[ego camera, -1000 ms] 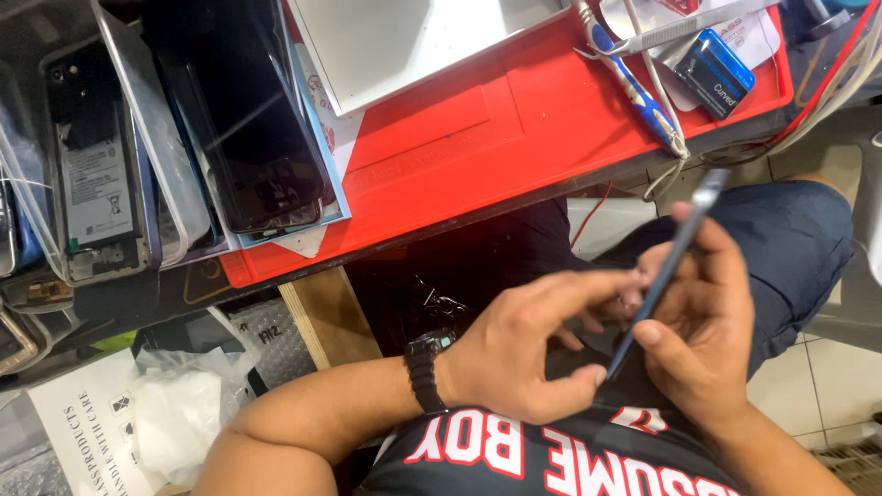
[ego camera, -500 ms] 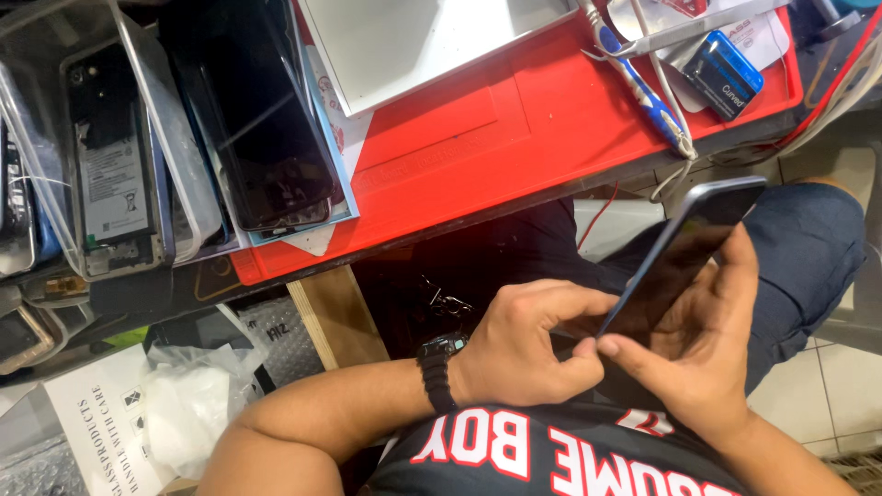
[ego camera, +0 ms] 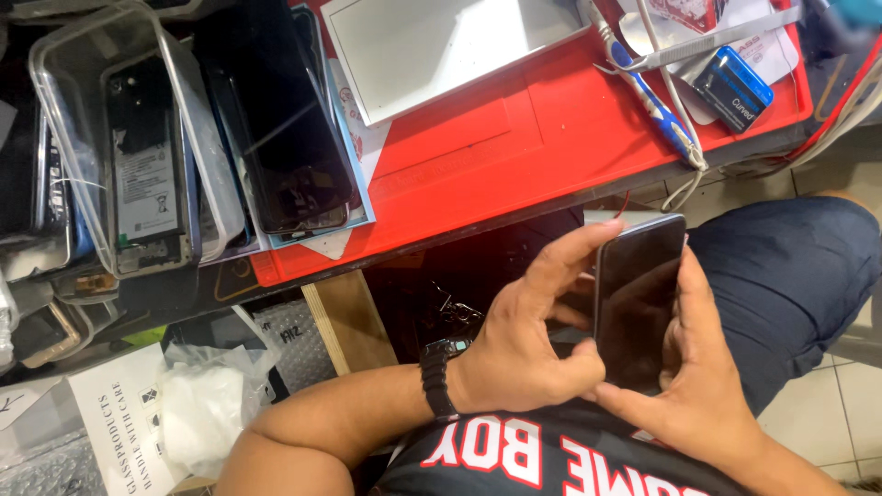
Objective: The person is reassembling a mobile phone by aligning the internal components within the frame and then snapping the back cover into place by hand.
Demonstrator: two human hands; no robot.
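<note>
Two hands gripping one dark phone (ego camera: 638, 298) over the lap, below red mat (ego camera: 551, 138): left hand (ego camera: 528, 344) pinching its left edge w/ thumb + forefinger, right hand (ego camera: 703, 377) cradling it from behind, fingers wrapping the right edge.

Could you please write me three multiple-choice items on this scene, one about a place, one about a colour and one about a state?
1. Where is the dark phone?
A. Flat on the red mat
B. Held in both hands above the lap
C. Inside the clear plastic tray

2. What colour is the work mat on the bench?
A. Red
B. Green
C. Yellow

3. What state is the held phone's screen in?
A. Lit with a picture
B. Dark and unlit
C. Removed from the body

Answers:
1. B, since the left hand and right hand grip its edges over the blue trousers.
2. A, since the mat under the white panel is plainly red.
3. B, since the glass shows only black with faint reflections.
</note>
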